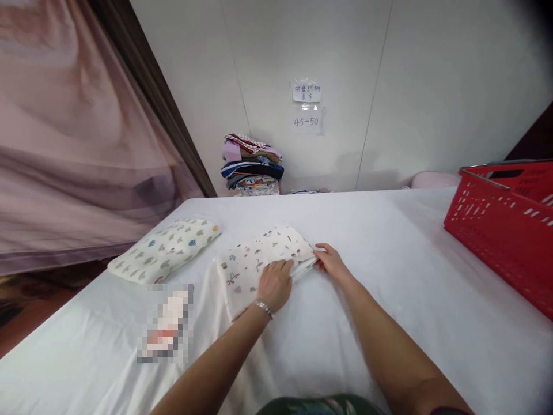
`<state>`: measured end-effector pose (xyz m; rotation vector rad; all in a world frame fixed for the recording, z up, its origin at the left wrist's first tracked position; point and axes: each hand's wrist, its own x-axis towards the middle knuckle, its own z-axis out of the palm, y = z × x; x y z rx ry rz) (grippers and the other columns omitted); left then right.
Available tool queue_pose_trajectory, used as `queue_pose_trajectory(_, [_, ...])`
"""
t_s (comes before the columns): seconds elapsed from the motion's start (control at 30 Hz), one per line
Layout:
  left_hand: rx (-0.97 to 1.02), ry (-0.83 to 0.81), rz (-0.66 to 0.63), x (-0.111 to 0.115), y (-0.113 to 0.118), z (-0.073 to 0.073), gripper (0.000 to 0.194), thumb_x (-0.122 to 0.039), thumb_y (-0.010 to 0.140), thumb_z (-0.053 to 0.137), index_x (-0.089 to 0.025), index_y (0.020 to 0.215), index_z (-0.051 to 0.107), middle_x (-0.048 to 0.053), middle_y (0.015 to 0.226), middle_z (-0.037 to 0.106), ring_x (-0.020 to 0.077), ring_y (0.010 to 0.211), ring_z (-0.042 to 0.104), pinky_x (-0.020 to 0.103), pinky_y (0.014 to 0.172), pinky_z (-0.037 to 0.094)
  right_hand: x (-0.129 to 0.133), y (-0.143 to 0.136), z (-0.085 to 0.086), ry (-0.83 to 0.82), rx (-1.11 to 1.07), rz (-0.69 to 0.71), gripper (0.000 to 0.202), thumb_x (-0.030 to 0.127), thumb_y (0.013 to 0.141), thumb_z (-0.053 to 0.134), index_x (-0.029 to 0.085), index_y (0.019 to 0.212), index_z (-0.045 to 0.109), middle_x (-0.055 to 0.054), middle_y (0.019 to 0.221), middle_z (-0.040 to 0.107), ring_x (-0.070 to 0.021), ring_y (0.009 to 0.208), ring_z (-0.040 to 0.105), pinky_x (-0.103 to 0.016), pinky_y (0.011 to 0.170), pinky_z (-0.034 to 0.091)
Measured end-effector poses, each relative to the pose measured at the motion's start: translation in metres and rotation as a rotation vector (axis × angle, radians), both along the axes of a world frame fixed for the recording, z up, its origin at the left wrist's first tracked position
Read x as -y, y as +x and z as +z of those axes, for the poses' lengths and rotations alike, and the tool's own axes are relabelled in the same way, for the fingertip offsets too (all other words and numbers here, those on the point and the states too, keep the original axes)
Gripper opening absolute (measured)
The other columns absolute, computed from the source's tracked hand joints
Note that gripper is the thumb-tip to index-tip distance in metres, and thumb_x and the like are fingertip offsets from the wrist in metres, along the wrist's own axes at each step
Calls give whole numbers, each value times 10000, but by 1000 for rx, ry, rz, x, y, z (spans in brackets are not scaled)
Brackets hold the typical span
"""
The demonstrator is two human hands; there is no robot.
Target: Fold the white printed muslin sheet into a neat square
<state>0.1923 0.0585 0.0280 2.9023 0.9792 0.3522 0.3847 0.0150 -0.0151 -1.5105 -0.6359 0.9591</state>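
A folded white cloth [246,265] printed with small plants and dots lies on the white-covered table, in the middle of the head view. My left hand [275,282], a bracelet at its wrist, is on the cloth's near side with fingers bent together over the edge. At the right-hand corner, my right hand [332,264] pinches the layered edge between thumb and fingers. The layers part slightly between the two hands. To the left lies another folded cloth [166,248], cream with grey, blue and yellow motifs, untouched by either hand.
A red plastic basket [501,230] stands at the right table edge. A pixelated item [166,325] lies at left front. Behind the table [423,276] rises a stack of folded fabrics [253,167]. A pink curtain [86,132] hangs left; paper notes [307,122] are on the wall.
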Motion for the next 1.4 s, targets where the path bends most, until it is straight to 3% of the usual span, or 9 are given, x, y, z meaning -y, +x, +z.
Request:
queue_pose_trajectory(0.13, [-3, 21, 144, 7, -58, 3, 427, -254, 749, 517, -262, 1173, 469, 63, 1138, 543, 232, 1063, 456, 373, 887, 344, -1, 1, 1, 20, 37, 7, 325, 281, 709, 540, 183, 1015, 494, 45, 529, 542, -88, 400, 494, -162, 320, 283])
queue_pose_trajectory(0.23, [2, 53, 171, 11, -94, 3, 388, -246, 751, 494, -273, 1138, 499, 52, 1129, 556, 226, 1073, 464, 369, 900, 350, -2, 0, 4, 13, 54, 4, 331, 293, 702, 536, 192, 1016, 504, 44, 550, 543, -84, 410, 492, -161, 332, 278])
queue_pose_trajectory(0.5, [23, 117, 266, 3, -146, -4, 422, -93, 740, 372, -278, 1054, 585, -7, 1104, 609, 194, 1039, 512, 337, 826, 419, -13, -2, 13, 15, 186, -26, 356, 269, 689, 506, 192, 1037, 504, 55, 552, 511, -81, 433, 472, -172, 390, 307])
queue_pose_trajectory(0.7, [25, 53, 259, 9, -154, -16, 477, -90, 712, 377, -286, 1103, 568, -8, 1178, 569, 204, 1067, 500, 352, 846, 441, -12, 0, 1, -103, 350, 10, 312, 199, 650, 524, 190, 962, 547, 64, 500, 502, -94, 412, 477, -195, 448, 350])
queue_pose_trajectory(0.83, [146, -1, 280, 18, -151, -17, 488, -129, 719, 387, -231, 1183, 497, 27, 1240, 511, 191, 1135, 460, 332, 951, 396, -8, 4, 3, -165, 475, 21, 306, 220, 703, 474, 199, 1002, 538, 60, 505, 503, -104, 427, 486, -206, 480, 358])
queue_pose_trajectory(0.93, [204, -92, 358, 26, -151, -16, 475, -179, 740, 394, -207, 1210, 454, 52, 1304, 437, 197, 1075, 514, 328, 887, 448, -7, 5, 6, -210, 581, 43, 306, 232, 726, 460, 204, 1019, 540, 53, 509, 506, -116, 472, 498, -211, 511, 358])
queue_pose_trajectory(1.17, [365, -329, 391, 35, -151, -24, 378, -395, 781, 446, -250, 1121, 527, 35, 1335, 391, 175, 917, 591, 313, 767, 496, -8, 1, 15, -402, 861, 142, 359, 275, 797, 397, 207, 1138, 487, -40, 798, 626, -175, 754, 569, -246, 651, 378])
queue_pose_trajectory(1.27, [557, -433, 473, 31, -152, -28, 378, -460, 773, 443, -219, 1035, 569, 62, 1254, 472, 157, 830, 607, 302, 714, 502, -9, -3, 20, -488, 929, 181, 398, 277, 806, 385, 192, 1189, 448, -100, 926, 627, -225, 850, 571, -291, 694, 383])
queue_pose_trajectory(1.4, [662, -628, 655, 26, -151, -26, 436, -500, 741, 469, -176, 1027, 531, 46, 865, 642, 145, 649, 609, 280, 617, 476, -10, -9, 25, -579, 1002, 225, 341, 302, 821, 344, 176, 1079, 527, -140, 948, 620, -268, 874, 572, -340, 703, 392])
